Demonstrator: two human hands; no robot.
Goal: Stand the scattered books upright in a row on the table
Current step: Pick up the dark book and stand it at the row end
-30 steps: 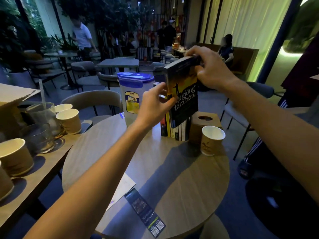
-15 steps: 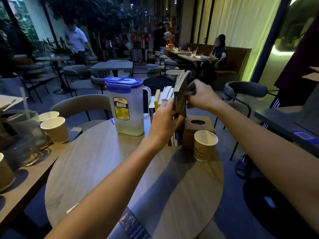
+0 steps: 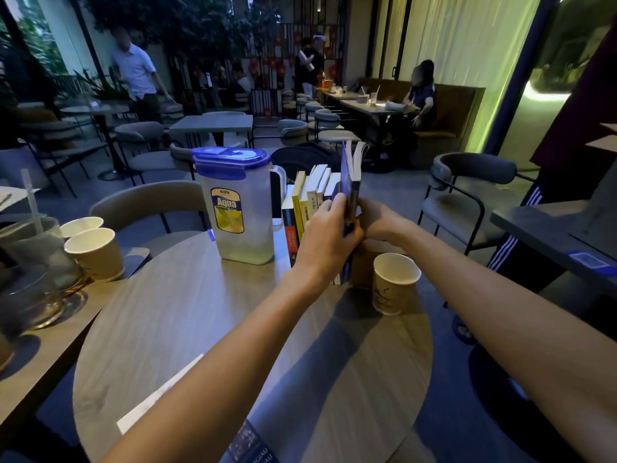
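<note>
Dark-blue paperback book (image 3: 351, 182) stands on the handle side of the clear blue-lidded plastic jug (image 3: 240, 208), ending the row of upright books (image 3: 309, 198). Left hand (image 3: 329, 235) and right hand (image 3: 379, 222) both grip it. Risk: pages fanned, so early release could topple it.

We record two limbs in view. Our left forearm (image 3: 233, 355) enters from 7 o'clock and our right forearm (image 3: 500, 295) from 4 o'clock. Both are bare along their whole visible length, from wrist to frame edge. Both are slender and taper evenly toward the wrist. Our left hand (image 3: 329, 235), just above centre, shows an uncovered back and knuckles. Our right hand (image 3: 377, 222), just beside it toward 3 o'clock, is likewise bare and partly hidden. Clothing above the elbows lies outside the frame, so we cannot tell what it is.
</note>
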